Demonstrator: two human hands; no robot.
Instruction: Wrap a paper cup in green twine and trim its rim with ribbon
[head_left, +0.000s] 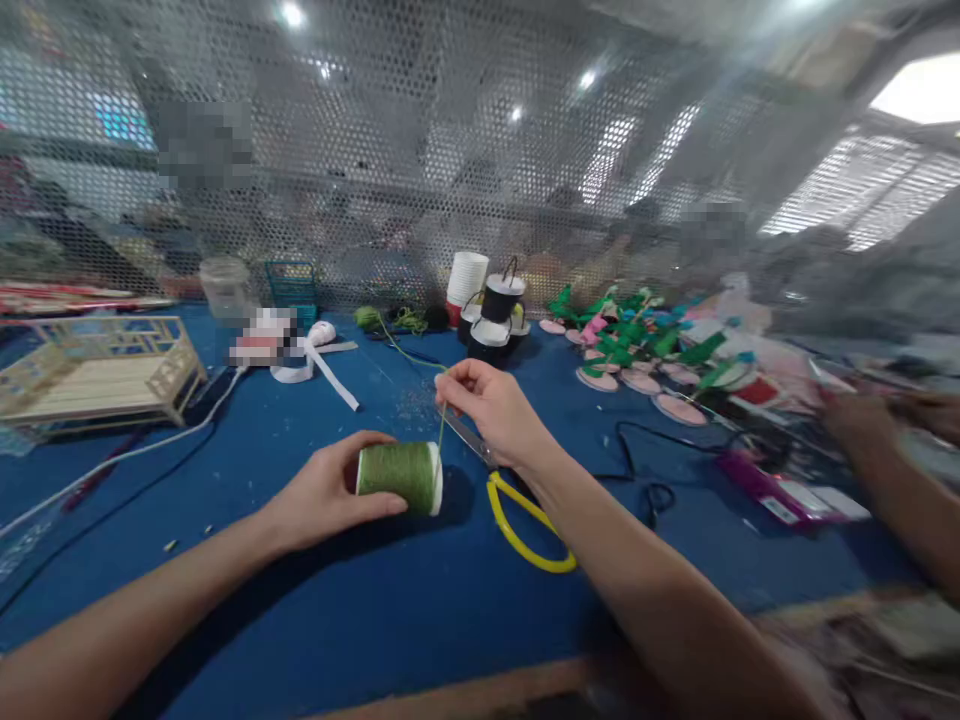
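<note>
Left hand (330, 492) clamped around a white-ended spool (397, 476) wound with green yarn, over the blue tabletop (315, 620). Right hand (489, 408) pinches the strand (442, 425), thumb against forefinger, near yellow-handled scissors (495, 489); strand continues back toward a green yarn ball (367, 318).

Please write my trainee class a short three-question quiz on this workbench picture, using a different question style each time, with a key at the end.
1. Multiple choice: what is in the person's left hand?
A) a white ribbon
B) a green-wrapped cylinder
C) a purple packet

2. True or false: the person's right hand is pinching a black cord.

3. Fill in the blank: the scissors near the right hand have a ____ handle.

Key:
1. B
2. False; it pinches a green strand.
3. yellow
</note>
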